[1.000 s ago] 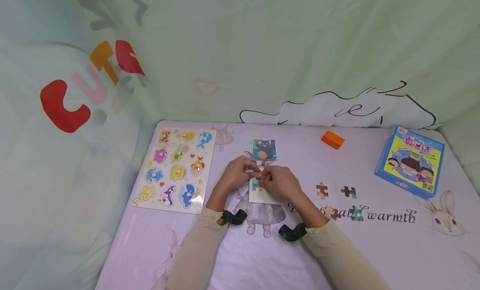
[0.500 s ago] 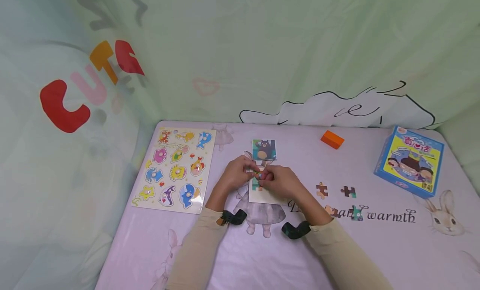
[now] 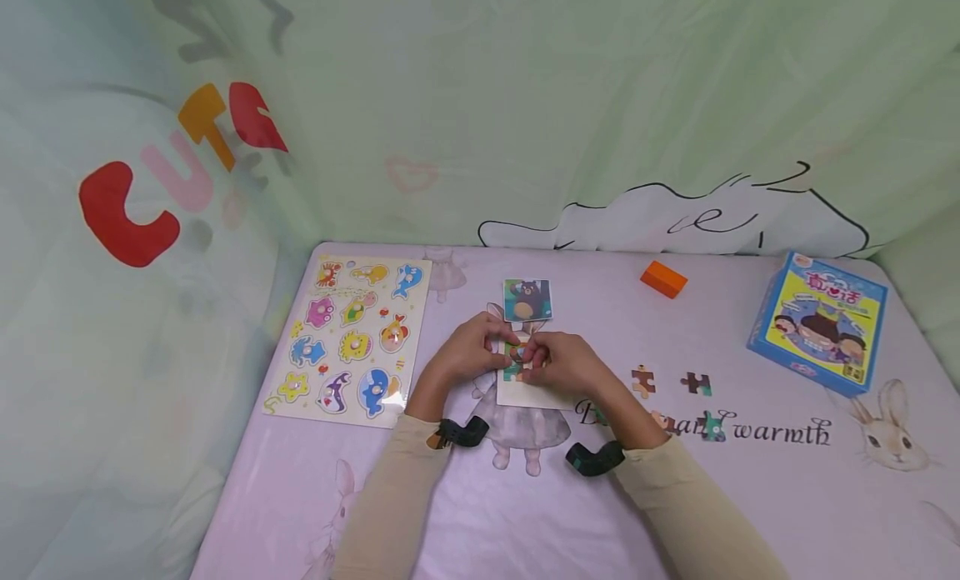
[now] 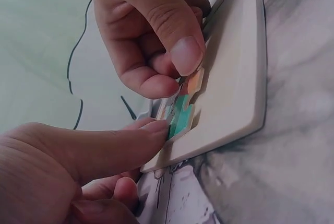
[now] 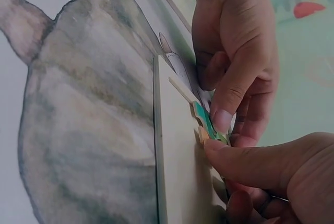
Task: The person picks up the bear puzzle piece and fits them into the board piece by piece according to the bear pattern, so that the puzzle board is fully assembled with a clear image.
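Observation:
In the head view a shallow pale puzzle tray (image 3: 542, 395) lies mid-table, with a few teal and orange jigsaw pieces (image 3: 513, 372) at its left side. My left hand (image 3: 468, 351) bends over the tray's left edge, its thumb on a teal jigsaw piece (image 4: 182, 119) and its index finger close by. From the right, my right hand (image 3: 567, 365) pinches an orange-edged jigsaw piece (image 4: 195, 80) between thumb and index finger, right against the teal one. Fingers partly cover both pieces. A bear picture card (image 3: 527, 300) lies just beyond the tray.
Loose jigsaw pieces (image 3: 697, 384) lie right of my right forearm, one partly covered by it. An animal peg board (image 3: 347, 338) occupies the left side. At the back right are an orange block (image 3: 663, 279) and a blue box (image 3: 819, 322).
My right fingertips have drawn slightly apart from the left ones, so more of the pieces in the tray shows between the hands. The right forearm has shifted a little to the right.

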A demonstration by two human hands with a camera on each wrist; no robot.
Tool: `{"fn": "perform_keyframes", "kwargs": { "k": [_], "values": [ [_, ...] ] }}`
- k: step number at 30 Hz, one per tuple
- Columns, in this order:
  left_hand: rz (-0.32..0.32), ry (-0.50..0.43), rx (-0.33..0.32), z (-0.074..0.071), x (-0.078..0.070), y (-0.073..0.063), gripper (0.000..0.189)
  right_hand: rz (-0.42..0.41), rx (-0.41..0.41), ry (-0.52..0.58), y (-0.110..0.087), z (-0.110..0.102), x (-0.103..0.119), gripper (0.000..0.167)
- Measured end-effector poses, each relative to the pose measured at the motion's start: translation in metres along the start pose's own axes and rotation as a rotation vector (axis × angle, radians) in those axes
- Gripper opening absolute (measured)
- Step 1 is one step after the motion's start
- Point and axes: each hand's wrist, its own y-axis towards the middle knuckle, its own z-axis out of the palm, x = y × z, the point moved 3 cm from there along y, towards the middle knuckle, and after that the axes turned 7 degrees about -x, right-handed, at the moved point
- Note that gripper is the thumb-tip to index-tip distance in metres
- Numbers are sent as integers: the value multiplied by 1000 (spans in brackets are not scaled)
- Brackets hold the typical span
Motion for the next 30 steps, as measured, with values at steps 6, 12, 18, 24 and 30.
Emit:
{"fn": "perform_keyframes", "kwargs": {
  "k": [6, 12, 18, 24, 30],
  "values": [
    [-3, 11, 4, 0, -1, 0, 27, -2, -8, -34, -1, 1, 2, 20],
    [-7, 28, -1, 1, -1, 0, 27, -4, -17, -52, 0, 1, 3, 19],
    [-6, 36, -5, 1, -2, 1, 27, 16, -19, -63, 1, 3, 3, 19],
    [-19, 29, -7, 2, -2, 0, 28, 19, -16, -70, 1, 4, 3, 18],
    [-29, 30, -11, 2, -2, 1, 29, 22, -21, -82, 2, 4, 3, 17]
  ]
}}
